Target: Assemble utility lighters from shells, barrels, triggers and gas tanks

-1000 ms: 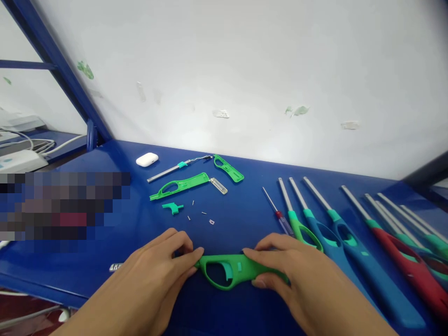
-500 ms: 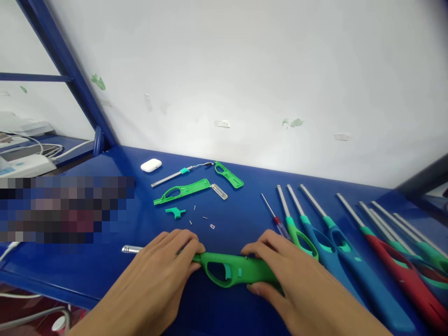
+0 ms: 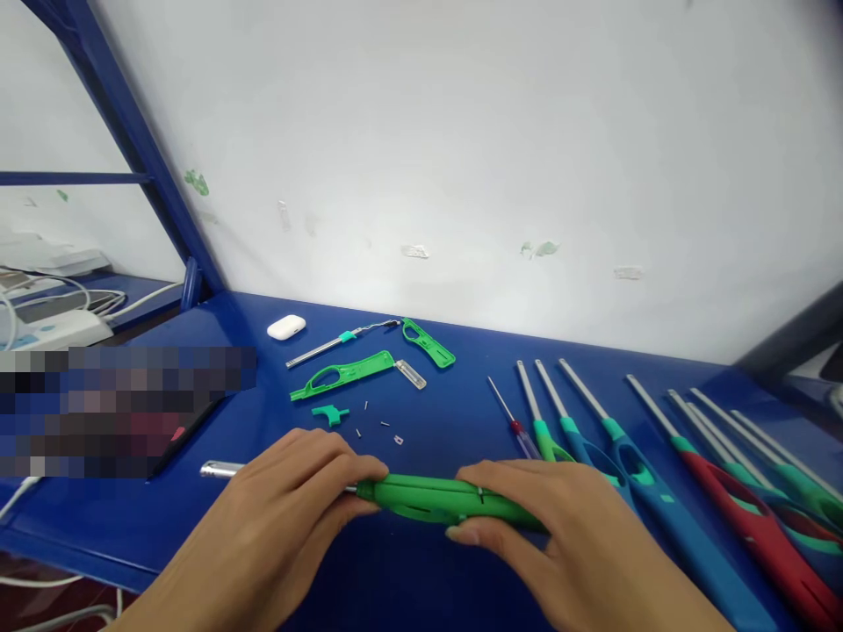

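Note:
Level across the front of the table lies a green long-nosed lighter (image 3: 428,496), held between both hands. My left hand (image 3: 309,491) is closed round the end where its metal tube (image 3: 220,470) starts; the tube sticks out to the left. My right hand (image 3: 527,518) grips the handle's other end, thumb below and fingers above. The lighter's seam edge faces up at me. Beyond the hands lie two green shell halves (image 3: 349,373), a metal tube with a wire (image 3: 322,348), a clear fuel tank (image 3: 412,375), a teal trigger (image 3: 329,414) and several tiny screws (image 3: 385,424).
To the right a screwdriver (image 3: 514,423) lies beside several whole lighters, among them a blue one (image 3: 678,518) and a red one (image 3: 751,509). A white earbud case (image 3: 286,327) sits at the back left. A blurred-out device (image 3: 132,412) is at the left edge.
The lighter has rolled in my hands: its flat side with the trigger opening faced me, and its narrow seam edge faces me now. The view has tilted slightly upward.

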Available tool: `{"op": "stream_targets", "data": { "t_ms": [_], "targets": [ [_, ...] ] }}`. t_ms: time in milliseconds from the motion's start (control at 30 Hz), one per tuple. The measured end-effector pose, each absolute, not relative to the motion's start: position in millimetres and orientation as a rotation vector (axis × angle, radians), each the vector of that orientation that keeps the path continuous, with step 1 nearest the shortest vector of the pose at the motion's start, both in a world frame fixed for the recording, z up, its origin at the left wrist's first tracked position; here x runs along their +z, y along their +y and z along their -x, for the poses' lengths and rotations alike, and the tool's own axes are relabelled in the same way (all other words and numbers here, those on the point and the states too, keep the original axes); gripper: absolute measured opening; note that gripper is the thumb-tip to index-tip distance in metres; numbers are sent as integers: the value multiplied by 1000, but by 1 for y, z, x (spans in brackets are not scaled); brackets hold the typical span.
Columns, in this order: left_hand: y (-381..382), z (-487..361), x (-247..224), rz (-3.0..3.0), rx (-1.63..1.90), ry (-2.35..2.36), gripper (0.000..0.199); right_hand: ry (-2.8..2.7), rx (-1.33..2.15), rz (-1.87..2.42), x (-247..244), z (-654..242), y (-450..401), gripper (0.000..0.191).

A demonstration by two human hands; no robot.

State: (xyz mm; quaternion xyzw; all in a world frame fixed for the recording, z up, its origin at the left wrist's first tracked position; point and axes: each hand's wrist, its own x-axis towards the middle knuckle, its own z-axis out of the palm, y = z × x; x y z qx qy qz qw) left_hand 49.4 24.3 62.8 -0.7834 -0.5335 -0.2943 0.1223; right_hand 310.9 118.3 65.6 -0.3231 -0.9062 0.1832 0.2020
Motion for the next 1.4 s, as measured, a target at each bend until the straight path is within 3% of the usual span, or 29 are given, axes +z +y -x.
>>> {"op": "stream_targets", "data": {
  "t_ms": [200, 433, 700, 900, 1300, 1400],
  "targets": [
    [22, -45, 64, 2510, -667, -1765, 50, -2429, 355, 795, 75, -309, 118, 15],
    [35, -55, 76, 2519, -844, -1698, 16, -2445, 338, 718, 75, -304, 120, 19],
    [38, -64, 75, 2334, -1058, -1399, 25, -2439, 215, 671, 76, -302, 120, 22],
    [38, -58, 80, 2342, -1046, -1407, 23, -2376, 270, 685, 75, -304, 120, 19],
    [37, -44, 82, 2329, -1017, -1514, 19, -2300, 446, 582, 86, -316, 126, 36],
    [37, -44, 81, 2299, -1017, -1506, 19, -2262, 441, 650, 83, -314, 125, 30]
  ]
}}
